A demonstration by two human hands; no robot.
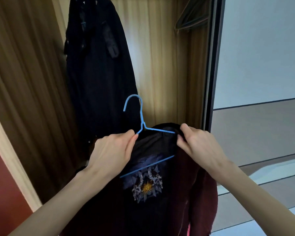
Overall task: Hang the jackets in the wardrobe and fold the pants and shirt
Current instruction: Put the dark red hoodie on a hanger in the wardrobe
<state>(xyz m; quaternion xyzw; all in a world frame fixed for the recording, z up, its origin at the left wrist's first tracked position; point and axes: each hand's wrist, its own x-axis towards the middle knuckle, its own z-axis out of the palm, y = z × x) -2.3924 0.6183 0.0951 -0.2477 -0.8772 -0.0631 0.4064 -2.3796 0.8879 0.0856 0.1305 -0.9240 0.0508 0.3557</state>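
Observation:
A blue wire hanger (142, 123) is held up in front of the open wardrobe, hook upward. A dark maroon fleece jacket (203, 193) with a black printed lining hangs on it, the right shoulder of the hanger tucked under the collar. My left hand (112, 154) pinches the hanger's left arm together with the jacket's edge. My right hand (199, 143) grips the jacket's collar at the hanger's right end. A long black jacket (99, 68) hangs inside the wardrobe, above and left of my hands.
The wardrobe's wooden back panel (162, 65) stands behind the jackets. Several bare dark hangers (191, 17) hang at the upper right. A dark door frame (213, 65) borders the wardrobe's right side, with a grey-white sliding panel (262, 57) beyond it.

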